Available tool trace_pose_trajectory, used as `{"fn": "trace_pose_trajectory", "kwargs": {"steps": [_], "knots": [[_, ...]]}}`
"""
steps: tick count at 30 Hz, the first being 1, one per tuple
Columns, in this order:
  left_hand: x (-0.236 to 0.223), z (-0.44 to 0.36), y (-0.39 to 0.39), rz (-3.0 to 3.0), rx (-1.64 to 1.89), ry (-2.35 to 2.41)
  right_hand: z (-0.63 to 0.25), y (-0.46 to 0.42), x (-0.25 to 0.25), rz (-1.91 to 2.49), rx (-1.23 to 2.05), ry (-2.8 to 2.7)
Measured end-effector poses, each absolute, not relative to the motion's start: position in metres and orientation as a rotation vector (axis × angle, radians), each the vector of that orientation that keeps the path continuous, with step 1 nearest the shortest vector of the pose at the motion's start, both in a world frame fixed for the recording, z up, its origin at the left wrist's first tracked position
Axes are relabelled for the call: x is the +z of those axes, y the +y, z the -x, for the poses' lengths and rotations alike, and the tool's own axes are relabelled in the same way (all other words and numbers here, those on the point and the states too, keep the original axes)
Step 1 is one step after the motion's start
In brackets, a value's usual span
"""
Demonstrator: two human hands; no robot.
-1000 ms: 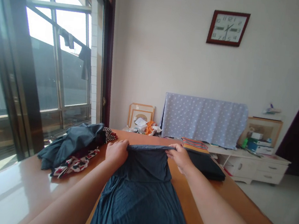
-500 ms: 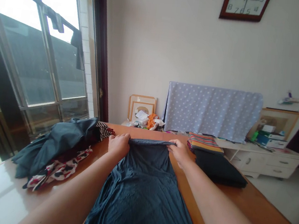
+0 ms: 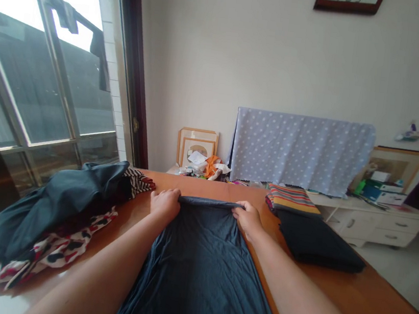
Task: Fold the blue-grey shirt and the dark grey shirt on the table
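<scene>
A dark blue garment [image 3: 199,264] lies stretched lengthwise on the wooden table [image 3: 361,295], running from my body to the far end. My left hand [image 3: 164,205] is closed on the left corner of its far edge. My right hand [image 3: 248,218] is closed on the right corner of that same edge. The edge between them is pulled taut and sits low, near the tabletop.
A heap of unfolded clothes [image 3: 51,213], dark and red-white patterned, lies on the table's left side. Folded dark cloth [image 3: 318,241] and a striped folded piece [image 3: 291,199] sit on the right. A white cabinet [image 3: 374,225] and a dotted cloth [image 3: 299,151] stand behind.
Both hands have carried the garment's far edge forward and down toward the table, laying the cloth out flatter. The camera has tilted down, so the wall clock is nearly out of view.
</scene>
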State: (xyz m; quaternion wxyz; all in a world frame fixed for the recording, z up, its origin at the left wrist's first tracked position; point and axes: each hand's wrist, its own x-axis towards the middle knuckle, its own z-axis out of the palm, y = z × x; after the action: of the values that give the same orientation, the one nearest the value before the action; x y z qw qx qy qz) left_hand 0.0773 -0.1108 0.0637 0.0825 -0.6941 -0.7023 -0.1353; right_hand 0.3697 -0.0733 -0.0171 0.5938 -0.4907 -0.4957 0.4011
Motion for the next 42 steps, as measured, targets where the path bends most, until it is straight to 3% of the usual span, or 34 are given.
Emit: {"fn": "trace_pose_trajectory", "kwargs": {"steps": [9,16,22,30,42], "knots": [[0.028,-0.077,-0.083,2.031,-0.355,-2.185,-0.372,-0.055,-0.043,1.209,0.917,-1.145],[0.012,-0.074,-0.07,1.836,-0.466,-2.235,-0.379,-0.05,-0.046,1.283,0.721,-1.219],[0.01,-0.082,-0.074,1.843,-0.586,-2.102,-0.382,-0.058,-0.038,1.398,0.557,-1.502],[0.002,-0.079,-0.069,2.194,-0.428,-1.935,-0.374,-0.069,-0.04,1.484,0.432,-1.919],[0.024,-0.069,-0.083,2.107,-0.409,-2.011,-0.377,-0.067,-0.039,1.549,0.342,-1.827]]}}
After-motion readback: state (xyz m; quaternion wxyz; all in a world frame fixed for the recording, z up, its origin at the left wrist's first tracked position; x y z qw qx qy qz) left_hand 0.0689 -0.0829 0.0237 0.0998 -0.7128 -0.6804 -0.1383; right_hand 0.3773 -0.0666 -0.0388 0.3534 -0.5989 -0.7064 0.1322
